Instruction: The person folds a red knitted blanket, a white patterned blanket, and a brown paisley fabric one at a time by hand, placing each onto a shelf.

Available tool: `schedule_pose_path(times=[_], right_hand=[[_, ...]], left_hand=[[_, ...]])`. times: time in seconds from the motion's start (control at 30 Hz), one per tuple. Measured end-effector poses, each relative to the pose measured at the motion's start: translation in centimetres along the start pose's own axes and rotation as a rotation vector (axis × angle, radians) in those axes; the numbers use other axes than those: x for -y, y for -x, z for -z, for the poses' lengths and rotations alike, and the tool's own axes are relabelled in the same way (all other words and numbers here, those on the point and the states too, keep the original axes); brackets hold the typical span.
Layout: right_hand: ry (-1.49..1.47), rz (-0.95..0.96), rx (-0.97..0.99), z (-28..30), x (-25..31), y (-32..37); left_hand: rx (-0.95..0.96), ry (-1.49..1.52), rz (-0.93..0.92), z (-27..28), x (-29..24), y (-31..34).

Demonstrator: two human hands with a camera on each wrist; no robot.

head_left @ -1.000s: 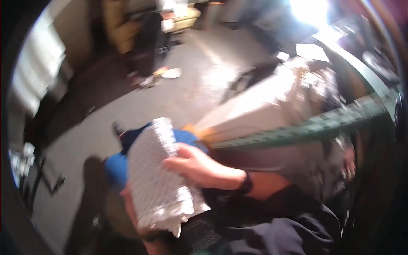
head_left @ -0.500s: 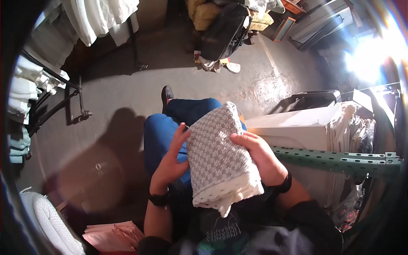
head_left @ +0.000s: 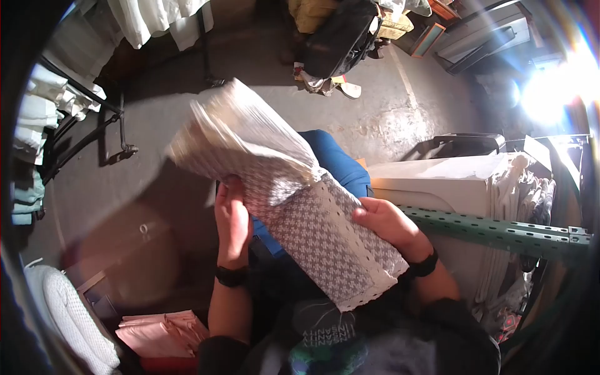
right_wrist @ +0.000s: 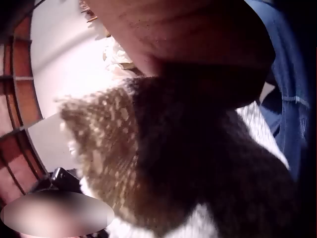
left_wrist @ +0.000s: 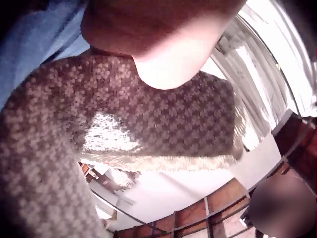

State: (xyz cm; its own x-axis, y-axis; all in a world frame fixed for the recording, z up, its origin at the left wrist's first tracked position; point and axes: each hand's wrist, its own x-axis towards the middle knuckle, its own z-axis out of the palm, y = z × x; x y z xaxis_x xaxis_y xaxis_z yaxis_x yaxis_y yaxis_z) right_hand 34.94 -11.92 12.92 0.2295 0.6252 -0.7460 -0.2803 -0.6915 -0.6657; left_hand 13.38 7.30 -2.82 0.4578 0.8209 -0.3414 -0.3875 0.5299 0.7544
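Left hand (head_left: 233, 222) upright and gripping, right hand (head_left: 394, 229) gripping, forearms (head_left: 230, 312) bare

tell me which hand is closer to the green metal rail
Right. The right hand grips the patterned cloth on the side toward the green rail; the left hand holds the cloth's opposite side, farther from it.

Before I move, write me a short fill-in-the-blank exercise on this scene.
The person's left hand and ____ hand both touch the grey-and-white patterned cloth. The long, perforated metal beam is coloured ____. The folded pink fabric lies toward the head view's lower ____ corner.

Missing words: right; green; left.
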Motion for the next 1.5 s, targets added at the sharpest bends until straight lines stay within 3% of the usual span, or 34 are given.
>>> schedule_pose_path(times=[0.03, 0.07, 0.1, 0.23, 0.33, 0.43, 0.47, 0.57, 0.7, 0.73, 0.83, 0.97, 1.03, 1.07, 1.13, 1.17, 1.2, 1.37, 1.5], right_hand=[[0.171, 0.000, -0.007, 0.5, -0.1, 0.1], [0.342, 0.001, -0.012, 1.1, -0.2, 0.1], [0.511, 0.004, -0.016, 1.6, -0.5, 0.0], [0.820, 0.071, -0.091, 2.0, -2.1, -0.9], [1.150, 0.216, -0.103, 2.2, -3.4, -1.6], [1.248, 0.345, -0.161, 1.4, -2.2, -1.8], [1.220, 0.479, -0.197, 1.3, -2.0, -2.4], [1.084, 0.587, -0.254, -0.8, 1.0, -3.9], [1.002, 0.474, -0.261, -3.6, 3.3, -6.2], [0.977, 0.598, -0.283, -4.1, 3.1, -6.6], [0.904, 0.694, -0.283, -5.7, 3.7, -6.7], [0.892, 0.545, -0.202, -6.8, 4.9, -7.1], [0.712, 0.441, -0.106, -7.2, 5.6, -7.0], [0.550, 0.377, -0.055, -7.5, 5.8, -6.9], [0.262, 0.224, 0.031, -8.5, 6.7, -6.5], [0.291, 0.205, 0.031, -9.3, 7.3, -6.1], [0.305, 0.222, 0.063, -9.8, 7.3, -6.0], [0.220, 0.194, 0.159, -11.1, 7.3, -4.8], [0.245, 0.154, 0.444, -10.8, 7.6, -2.2]], left_hand=[[-0.075, 0.088, 0.034, -0.2, -0.6, -0.4], [-0.019, 0.203, 0.074, -0.2, -1.4, -0.5], [-0.100, 0.169, 0.148, -0.1, -1.7, -0.8], [-0.051, 0.002, 0.023, 0.1, 0.4, -1.0], [0.010, -0.060, 0.069, -0.2, -0.1, -0.4], [0.060, -0.036, 0.078, -0.4, -0.7, -0.3], [0.079, -0.014, 0.083, -0.4, -0.8, -0.4], [0.134, 0.129, 0.115, -0.5, -0.9, -0.2], [0.198, 0.334, 0.124, -0.4, -1.0, 0.1], [0.208, 0.322, 0.127, -0.3, -1.2, 0.0], [0.258, 0.351, 0.143, 0.4, -1.5, 0.2], [0.536, 0.592, 0.088, 0.0, -2.4, 1.0], [0.498, 0.736, 0.276, 1.0, -1.5, 1.1], [0.469, 0.626, 0.330, 1.5, -0.8, 0.7], [0.463, 0.508, 0.241, 0.5, -1.5, 0.7], [0.456, 0.449, 0.194, 0.0, -2.0, 0.8], [0.399, 0.116, 0.041, -0.5, -2.4, 1.0], [0.399, 0.479, 0.289, 0.6, -0.6, 1.0], [0.446, 0.586, 0.305, 0.6, -0.4, 1.1]])
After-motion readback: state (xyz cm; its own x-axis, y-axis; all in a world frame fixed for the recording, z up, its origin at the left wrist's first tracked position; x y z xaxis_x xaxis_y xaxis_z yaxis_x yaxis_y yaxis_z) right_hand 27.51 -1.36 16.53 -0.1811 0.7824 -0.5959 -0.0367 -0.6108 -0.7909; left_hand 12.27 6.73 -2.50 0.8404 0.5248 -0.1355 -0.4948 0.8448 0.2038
